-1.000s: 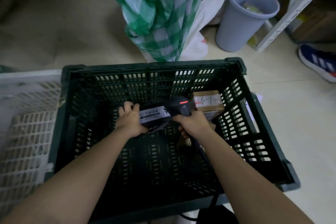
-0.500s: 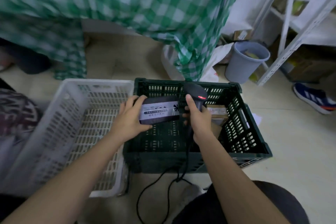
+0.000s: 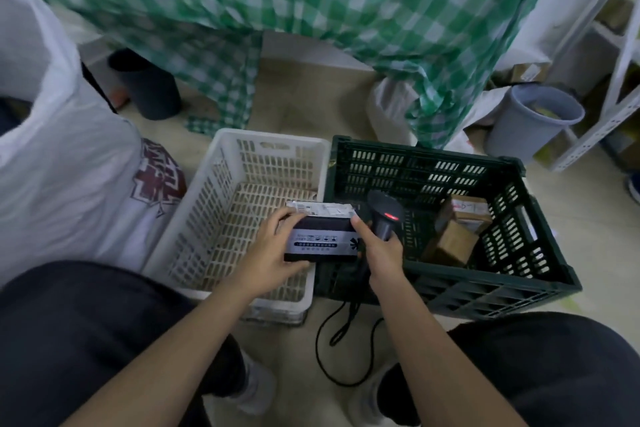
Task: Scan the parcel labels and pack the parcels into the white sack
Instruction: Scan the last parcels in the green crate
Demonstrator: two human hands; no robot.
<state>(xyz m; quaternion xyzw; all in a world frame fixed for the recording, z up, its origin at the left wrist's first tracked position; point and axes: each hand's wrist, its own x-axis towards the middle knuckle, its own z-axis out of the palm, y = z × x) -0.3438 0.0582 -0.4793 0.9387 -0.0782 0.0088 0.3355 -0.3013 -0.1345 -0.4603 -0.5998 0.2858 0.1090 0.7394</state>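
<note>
1. Parcel point(image 3: 323, 238) sits pinched in the left hand point(image 3: 273, 258) above the green crate's point(image 3: 485, 291) left rim, long axis left-right, label point(image 3: 320, 209) on its far face.
2. Right hand point(image 3: 382, 250) grips the scanner point(image 3: 384, 217) just right of the parcel, forefinger touching it.
3. Sack point(image 3: 59, 163) stands well left of the crate; the left hand is nearer.

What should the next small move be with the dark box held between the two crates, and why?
Probably swing the dark box left toward the white sack. The left hand grips it above the crates with its white label on top, and the right hand holds the scanner beside that label, red light on.
</note>
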